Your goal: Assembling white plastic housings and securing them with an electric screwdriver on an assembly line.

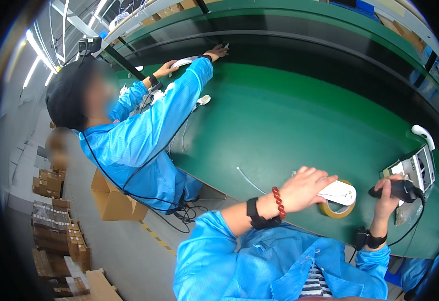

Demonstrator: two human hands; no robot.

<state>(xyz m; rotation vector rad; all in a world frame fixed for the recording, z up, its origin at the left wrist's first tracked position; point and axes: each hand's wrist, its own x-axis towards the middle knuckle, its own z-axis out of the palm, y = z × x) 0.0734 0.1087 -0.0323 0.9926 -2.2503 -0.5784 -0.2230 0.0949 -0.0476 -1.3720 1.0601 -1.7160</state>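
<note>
**A:** What do the wearer's hands have just now?

**B:** The left hand lies curled over a white curved plastic part, fingers together and wrapped round its near end, pinning it on top of a roll of brownish-yellow adhesive tape. The part sits at about four o'clock in the view, on the green bench mat. The right hand, just to three o'clock of it, is closed round a black handheld scanner with a dark cable running off its far end.

**A:** How should the step be handled well, in your judgement?

**B:** Keep the left grip firm but low, so the white part doesn't rock on the tape roll, and leave its upper face uncovered. The scanner's nose looks to point toward the part; I'd hold it steady and square to that face, with the cable slack.

**A:** Anything close by to mind?

**B:** A grey-and-white tray of small parts stands just beyond the right hand at two o'clock. At eleven o'clock a co-worker in a blue smock reaches across the bench, well apart.
</note>
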